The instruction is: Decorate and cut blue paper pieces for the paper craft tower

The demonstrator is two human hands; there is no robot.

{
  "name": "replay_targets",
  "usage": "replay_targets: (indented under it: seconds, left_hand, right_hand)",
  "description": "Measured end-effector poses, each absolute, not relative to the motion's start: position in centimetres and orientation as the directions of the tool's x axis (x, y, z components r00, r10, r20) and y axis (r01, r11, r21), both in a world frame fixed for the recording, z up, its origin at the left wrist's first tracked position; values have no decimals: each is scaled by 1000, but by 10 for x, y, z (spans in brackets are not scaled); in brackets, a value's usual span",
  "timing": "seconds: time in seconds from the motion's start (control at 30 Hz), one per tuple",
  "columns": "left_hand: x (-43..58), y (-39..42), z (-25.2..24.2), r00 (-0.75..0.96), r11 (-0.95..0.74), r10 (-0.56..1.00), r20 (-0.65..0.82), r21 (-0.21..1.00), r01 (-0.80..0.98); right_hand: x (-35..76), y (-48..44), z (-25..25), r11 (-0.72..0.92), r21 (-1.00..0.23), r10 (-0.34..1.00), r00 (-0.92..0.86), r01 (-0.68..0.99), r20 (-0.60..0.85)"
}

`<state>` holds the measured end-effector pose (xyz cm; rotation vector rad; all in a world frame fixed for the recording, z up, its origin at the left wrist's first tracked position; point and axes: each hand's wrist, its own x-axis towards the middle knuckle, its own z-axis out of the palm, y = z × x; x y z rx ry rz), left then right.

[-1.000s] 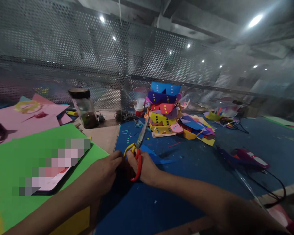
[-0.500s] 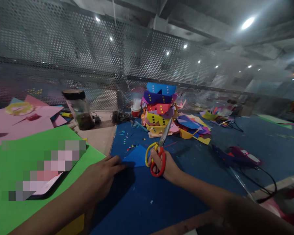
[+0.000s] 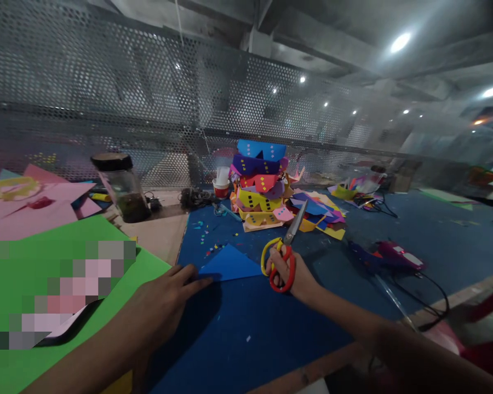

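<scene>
My right hand [image 3: 290,271] is closed around a pair of scissors [image 3: 288,246] with red and yellow handles. The blades point up and away, looking shut or nearly so. Just left of the scissors lies a folded blue sheet of paper [image 3: 230,264], roughly a triangle, on the dark blue table surface. My left hand [image 3: 181,287] has its fingers on the left corner of that paper; the fingertips are partly hidden. The paper's right corner reaches the scissor handles.
Behind stands a stack of colourful paper masks [image 3: 261,183] beside paper scraps [image 3: 320,210]. A jar [image 3: 121,186] and green paper [image 3: 102,235] bearing a blurred phone [image 3: 66,328] are on the left. A glue gun [image 3: 388,254] with a cable lies right.
My right hand has moved slightly right with the scissors, showing more of the blue paper. The whole view has shifted a little; my left hand stays at the paper's left corner.
</scene>
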<state>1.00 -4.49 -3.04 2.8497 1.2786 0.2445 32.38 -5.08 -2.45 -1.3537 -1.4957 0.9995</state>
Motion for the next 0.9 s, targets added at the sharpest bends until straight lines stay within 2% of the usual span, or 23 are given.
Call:
replay_targets:
  seconds: [0.23,0.33,0.43,0.57,0.6,0.63,0.7,0.73,0.8,0.9]
  left_hand:
    - [9,-45,-38,661,-672,734,156,25,740]
    - [10,-44,-38,654,-662,745,132,29,749]
    - [13,-45,-34,647,-651,757,90,25,759]
    - [16,-47,-26,644,-645,763,49,20,764]
    - [17,-48,-25,643,-644,765,47,17,765]
    - [18,-48,-24,640,-641,767,45,14,767]
    - [19,-49,-23,638,-638,769,33,8,770]
    - [19,-49,-23,637,-637,770,27,5,770]
    - [20,-49,-22,643,-644,765,21,4,765]
    - [20,-49,-23,646,-647,762,49,6,763]
  right_hand:
    - [342,-54,-22,79,-924,996,1,375,85]
    - [348,-54,-19,48,-867,998,15,495,64]
    - [362,-52,-14,0,-740,998,44,673,40]
    - [397,-52,3,-32,-586,995,80,810,56]
    - [406,-54,8,-29,-507,993,82,861,83]
    - [415,-55,12,-10,-339,993,48,941,104]
    - [429,-58,18,21,-85,997,-15,996,73]
    - [434,-58,20,25,2,999,-25,1000,37]
    - [442,-58,20,2,64,999,0,998,-33]
    - [450,-55,19,-34,73,995,40,997,-89]
